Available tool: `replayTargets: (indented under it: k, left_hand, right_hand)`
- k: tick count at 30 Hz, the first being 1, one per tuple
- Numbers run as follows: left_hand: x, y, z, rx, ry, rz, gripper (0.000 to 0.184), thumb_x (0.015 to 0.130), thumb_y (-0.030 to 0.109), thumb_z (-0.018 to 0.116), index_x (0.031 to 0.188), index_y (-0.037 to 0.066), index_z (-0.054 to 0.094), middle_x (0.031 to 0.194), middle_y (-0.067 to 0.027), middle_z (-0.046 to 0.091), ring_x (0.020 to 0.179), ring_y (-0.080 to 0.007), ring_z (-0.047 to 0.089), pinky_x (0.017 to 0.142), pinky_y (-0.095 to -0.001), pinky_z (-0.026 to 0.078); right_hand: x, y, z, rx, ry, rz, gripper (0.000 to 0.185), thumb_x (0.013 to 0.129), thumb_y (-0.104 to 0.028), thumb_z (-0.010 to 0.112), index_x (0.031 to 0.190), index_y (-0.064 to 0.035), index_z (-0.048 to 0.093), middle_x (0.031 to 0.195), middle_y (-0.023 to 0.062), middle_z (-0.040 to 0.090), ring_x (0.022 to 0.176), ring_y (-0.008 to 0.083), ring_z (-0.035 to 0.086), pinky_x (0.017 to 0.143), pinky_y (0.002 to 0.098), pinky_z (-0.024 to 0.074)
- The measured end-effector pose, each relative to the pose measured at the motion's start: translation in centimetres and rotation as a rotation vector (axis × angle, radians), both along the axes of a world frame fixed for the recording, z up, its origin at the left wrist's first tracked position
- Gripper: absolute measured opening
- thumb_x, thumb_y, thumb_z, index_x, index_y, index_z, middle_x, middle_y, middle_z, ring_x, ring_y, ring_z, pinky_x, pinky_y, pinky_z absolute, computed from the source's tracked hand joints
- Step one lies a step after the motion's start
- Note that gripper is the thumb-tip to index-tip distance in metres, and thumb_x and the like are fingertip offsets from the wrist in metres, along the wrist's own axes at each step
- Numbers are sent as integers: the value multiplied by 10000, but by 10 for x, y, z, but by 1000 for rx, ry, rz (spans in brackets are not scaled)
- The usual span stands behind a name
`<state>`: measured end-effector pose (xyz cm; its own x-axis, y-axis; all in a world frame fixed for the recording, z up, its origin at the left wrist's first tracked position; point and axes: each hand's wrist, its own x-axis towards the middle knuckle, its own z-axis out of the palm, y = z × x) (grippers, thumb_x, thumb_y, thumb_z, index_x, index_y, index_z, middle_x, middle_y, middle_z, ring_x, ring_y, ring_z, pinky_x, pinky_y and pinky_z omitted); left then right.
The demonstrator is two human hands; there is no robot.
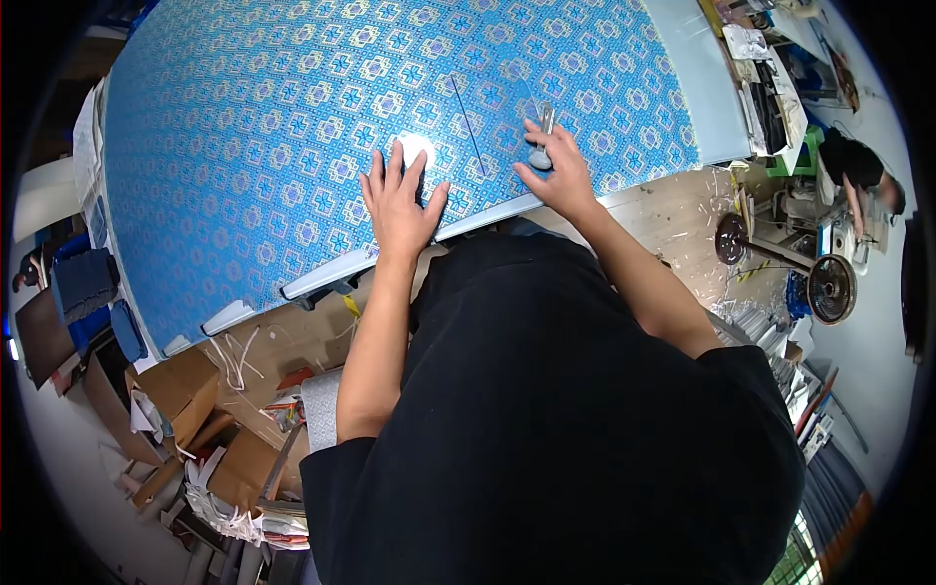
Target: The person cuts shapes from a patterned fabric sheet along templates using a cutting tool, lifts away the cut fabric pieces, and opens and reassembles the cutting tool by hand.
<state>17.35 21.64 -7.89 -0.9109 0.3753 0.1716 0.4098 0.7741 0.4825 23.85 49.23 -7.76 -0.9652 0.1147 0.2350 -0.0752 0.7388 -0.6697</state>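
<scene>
Left of the dark line [468, 127], the left hand [399, 213] rests on the blue patterned fabric [244, 146], its fingers spread; the fabric extends either side of that line. Right of the line, the right hand [565, 178] curls about a metal tool [547, 117]; whether it pinches it I cannot tell.

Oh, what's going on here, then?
A person in a black shirt is leaning over a table spread with blue patterned cloth. The left hand is laid on the cloth with its fingers spread, while the right hand has its fingers around a small metal tool. Between the hands, a thin dark line runs away from the person; I can't tell whether it's a cut or a mark.
</scene>
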Motion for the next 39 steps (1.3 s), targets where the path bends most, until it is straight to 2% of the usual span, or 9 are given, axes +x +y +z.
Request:
replayTargets:
  k: [13, 20, 28, 33, 39]
  left_hand:
    - [-1, -1, -1, -24, -1, -16, 573, 885, 432, 770, 1392, 188, 662, 1616, -131, 447, 1520, -437, 314, 1233, -650, 160]
    - [0, -1, -2, -22, -1, -24, 581, 895, 440, 764, 1398, 168, 658, 1622, -139, 439, 1524, -434, 305, 1231, -652, 154]
    - [0, 0, -3, -18, 8, -19, 558, 866, 406, 797, 1357, 168, 680, 1599, -169, 453, 1506, -443, 328, 1232, -653, 161]
    - [1, -1, -4, -32, 12, -24, 584, 886, 439, 776, 1382, 151, 669, 1607, -151, 447, 1512, -432, 324, 1225, -653, 165]
    - [1, 0, -3, -9, 20, -19, 583, 868, 419, 786, 1376, 160, 662, 1595, -178, 452, 1502, -450, 336, 1225, -663, 166]
  right_hand:
    - [1, 1, -2, -19, 7, -4, 481, 825, -205, 833, 1234, -48, 634, 1442, 114, 636, 1318, 379, 541, 1065, 484, 480]
    - [0, 1, 0, -39, 8, -4, 481, 829, -210, 827, 1238, -51, 629, 1446, 114, 632, 1291, 391, 561, 1062, 494, 477]
    - [0, 0, 2, 6, -24, -5, 436, 884, -236, 782, 1244, -53, 619, 1462, 121, 617, 1375, 404, 523, 1202, 564, 344]
    - [-1, 1, 1, -22, -16, 5, 441, 877, -224, 789, 1247, -56, 617, 1462, 122, 617, 1368, 405, 528, 1192, 574, 351]
    - [0, 0, -1, -28, 6, 9, 439, 864, -203, 799, 1233, -52, 616, 1451, 129, 623, 1362, 416, 531, 1172, 572, 372]
